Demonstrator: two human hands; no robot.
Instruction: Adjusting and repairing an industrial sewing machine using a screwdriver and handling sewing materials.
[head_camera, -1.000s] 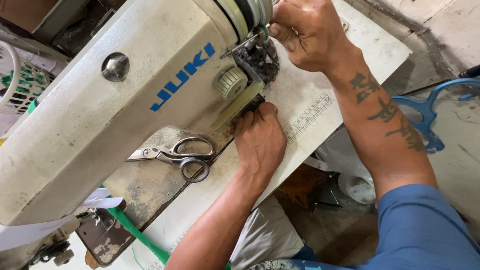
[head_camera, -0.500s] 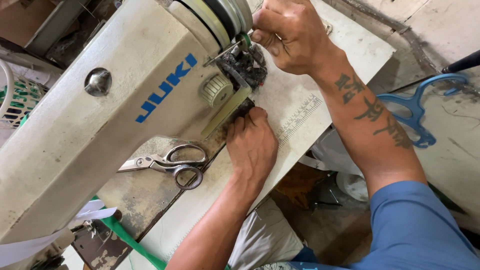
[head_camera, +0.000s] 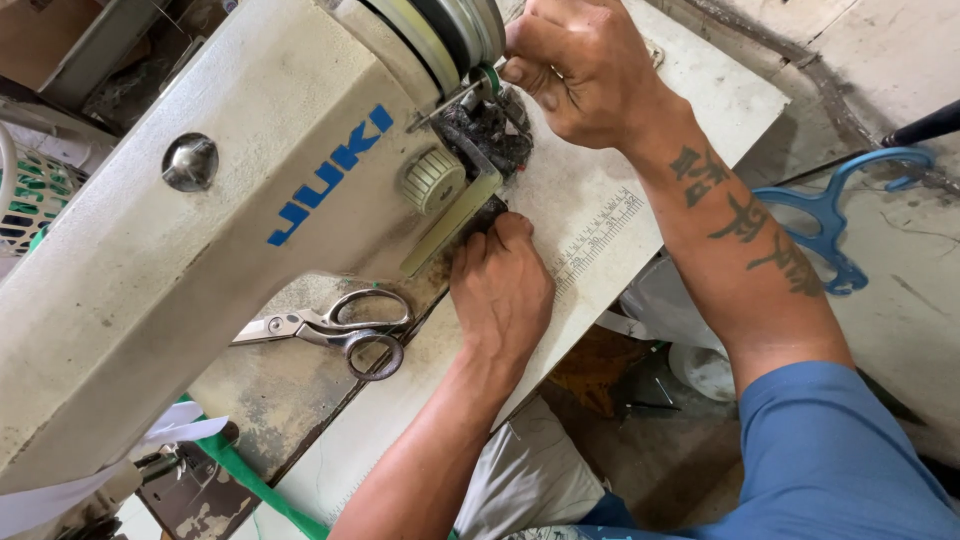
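Fingers of the left hand (head_camera: 500, 290) lie flat and together, tips pushed under the base of the one cream sewing machine (head_camera: 200, 260), touching its dark edge; whether they pinch anything there cannot be told. Fingers of the right hand (head_camera: 585, 75) are curled and bunched against the handwheel (head_camera: 450, 25) and the grimy black part (head_camera: 490, 135) just beneath it, their tips hidden. One pair of steel scissors (head_camera: 335, 330) lies on the bench (head_camera: 620, 210) beside the left wrist, blades closed. One blue hanger (head_camera: 835, 215) rests on the floor to the right, partly behind the tattooed forearm. The machine's far end is cut off by the frame. Against half a second ago, both hands keep their places; only the view has shifted slightly.
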